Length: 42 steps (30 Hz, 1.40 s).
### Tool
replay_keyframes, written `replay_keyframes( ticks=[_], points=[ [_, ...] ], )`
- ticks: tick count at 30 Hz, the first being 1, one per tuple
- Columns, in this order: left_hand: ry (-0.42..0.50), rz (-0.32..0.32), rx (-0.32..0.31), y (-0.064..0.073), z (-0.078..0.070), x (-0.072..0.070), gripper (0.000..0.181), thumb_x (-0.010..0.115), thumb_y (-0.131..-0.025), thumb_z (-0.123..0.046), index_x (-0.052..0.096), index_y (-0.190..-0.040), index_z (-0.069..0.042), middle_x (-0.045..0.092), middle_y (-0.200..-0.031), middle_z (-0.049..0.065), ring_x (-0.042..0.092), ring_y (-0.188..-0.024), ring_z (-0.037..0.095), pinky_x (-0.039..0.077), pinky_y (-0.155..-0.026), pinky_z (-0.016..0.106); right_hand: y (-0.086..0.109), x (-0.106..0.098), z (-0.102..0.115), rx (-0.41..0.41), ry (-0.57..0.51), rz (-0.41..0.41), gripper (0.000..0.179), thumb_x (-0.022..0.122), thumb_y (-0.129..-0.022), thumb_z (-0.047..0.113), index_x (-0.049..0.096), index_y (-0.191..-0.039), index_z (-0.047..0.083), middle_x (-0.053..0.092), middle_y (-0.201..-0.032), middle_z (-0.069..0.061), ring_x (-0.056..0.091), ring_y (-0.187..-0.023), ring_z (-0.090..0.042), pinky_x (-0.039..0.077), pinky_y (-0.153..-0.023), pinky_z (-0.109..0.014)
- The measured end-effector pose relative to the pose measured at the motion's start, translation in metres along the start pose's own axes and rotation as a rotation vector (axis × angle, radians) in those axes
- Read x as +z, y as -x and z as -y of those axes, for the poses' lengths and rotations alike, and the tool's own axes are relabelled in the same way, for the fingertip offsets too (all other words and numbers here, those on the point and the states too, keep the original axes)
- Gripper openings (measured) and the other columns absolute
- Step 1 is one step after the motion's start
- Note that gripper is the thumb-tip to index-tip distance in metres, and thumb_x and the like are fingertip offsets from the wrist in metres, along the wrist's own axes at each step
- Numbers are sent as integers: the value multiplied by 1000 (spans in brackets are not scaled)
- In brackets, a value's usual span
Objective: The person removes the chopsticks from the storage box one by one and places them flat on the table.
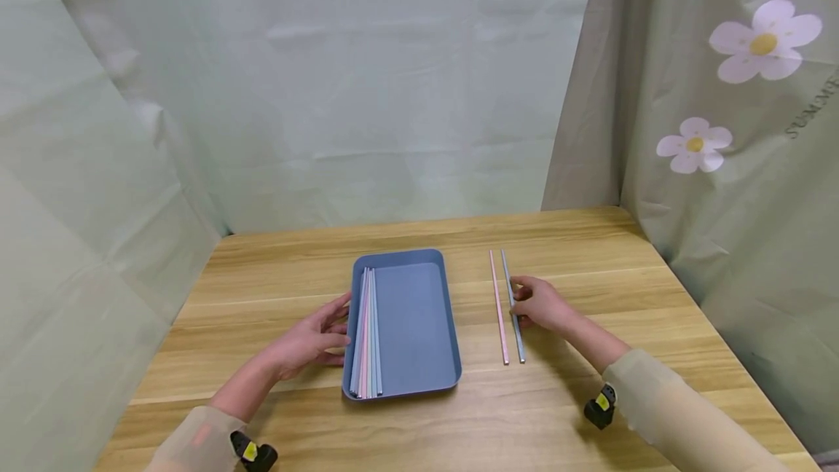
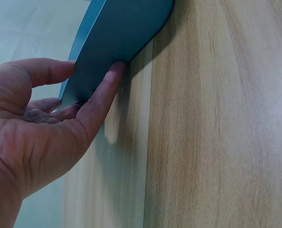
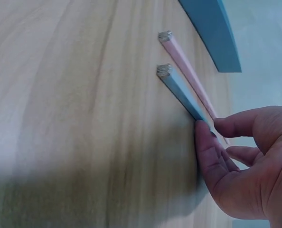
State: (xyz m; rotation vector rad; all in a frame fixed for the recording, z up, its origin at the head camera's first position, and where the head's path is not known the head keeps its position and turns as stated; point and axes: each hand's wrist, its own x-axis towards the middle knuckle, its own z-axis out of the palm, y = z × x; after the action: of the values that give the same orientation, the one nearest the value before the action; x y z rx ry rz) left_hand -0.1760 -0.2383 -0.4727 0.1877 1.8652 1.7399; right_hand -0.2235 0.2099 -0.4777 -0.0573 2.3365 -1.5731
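A shallow blue tray (image 1: 419, 326) sits on the wooden table, with several pink, blue and pale chopsticks (image 1: 366, 333) lined up along its left side. Against the tray's left outer wall rest the fingers of my left hand (image 1: 311, 341); in the left wrist view one fingertip reaches low near the base and the thumb is by the rim. Right of the tray, a pink chopstick (image 1: 499, 308) and a blue chopstick (image 1: 521, 344) lie nearly parallel. My right hand (image 1: 540, 303) pinches the blue one around its middle, its fingers close to the tabletop.
Wooden tabletop (image 1: 590, 239) extends around the tray and the loose chopsticks. Pale curtains (image 1: 406, 93) hang behind and at the left; a flowered curtain (image 1: 708, 239) hangs on the right. Small black cameras (image 1: 599, 408) are strapped at both sleeves.
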Motion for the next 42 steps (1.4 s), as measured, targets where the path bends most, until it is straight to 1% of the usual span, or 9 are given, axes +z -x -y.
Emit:
replay_keyframes(
  ticks=[3,6,10,12,17,23,29,35,42],
  points=[
    [-3,0,-2,-1,1,0,88,58,-99,3,6,-166,-19,9,-169,22,31,-144,47,56,-91,53,0,-4,0,6,-35,4,72,65,-87,-11,33,-151,-13,53,-112,-23,61,-83,-22,61,-70,-38],
    [-4,-5,-5,-1,1,0,87,58,-99,3,7,-166,-20,9,-169,21,32,-144,46,56,-91,53,1,-9,1,-3,-37,2,72,65,-89,-9,31,-152,-13,53,-112,-24,61,-82,-22,61,-69,-39],
    [0,-4,-5,-1,2,-1,87,57,-99,3,7,-166,-20,10,-169,21,31,-144,46,56,-91,54,1,-13,7,-13,-52,-20,72,64,-91,-6,30,-154,-10,52,-121,-28,62,-81,-24,61,-69,-41],
    [4,-2,-5,-1,2,-1,87,57,-99,3,7,-166,-21,10,-169,21,31,-145,46,55,-91,54,2,-14,13,-27,-50,-25,71,64,-93,-3,30,-155,-8,51,-127,-30,64,-83,-28,61,-72,-43],
    [5,-1,-7,0,1,0,87,57,-99,3,7,-166,-21,9,-169,21,30,-145,47,55,-92,54,2,-9,30,-62,-24,-28,69,65,-96,4,34,-157,-2,48,-139,-31,63,-100,-34,59,-81,-46],
    [-4,-3,-7,1,1,1,87,58,-99,2,8,-166,-21,9,-169,21,30,-145,47,55,-92,54,3,7,49,-108,-62,-6,66,66,-95,3,38,-155,-1,50,-140,-31,58,-114,-37,58,-86,-48],
    [-5,-1,-6,1,1,2,87,58,-99,1,8,-166,-22,9,-169,21,29,-146,47,55,-93,54,2,27,62,-130,-94,52,65,67,-95,4,40,-154,-1,52,-141,-28,55,-124,-38,56,-91,-44],
    [-8,-5,-6,1,1,3,86,58,-100,1,8,-166,-21,9,-169,21,29,-146,47,55,-93,54,1,52,77,-138,-168,131,65,66,-94,2,40,-153,-2,53,-141,-27,56,-125,-37,51,-99,-53],
    [2,4,-1,1,1,3,86,58,-100,1,7,-166,-21,8,-169,21,27,-147,48,55,-93,54,-3,80,90,-124,-196,197,66,70,-92,4,44,-152,1,53,-144,-26,59,-123,-36,54,-97,-43]
  ],
)
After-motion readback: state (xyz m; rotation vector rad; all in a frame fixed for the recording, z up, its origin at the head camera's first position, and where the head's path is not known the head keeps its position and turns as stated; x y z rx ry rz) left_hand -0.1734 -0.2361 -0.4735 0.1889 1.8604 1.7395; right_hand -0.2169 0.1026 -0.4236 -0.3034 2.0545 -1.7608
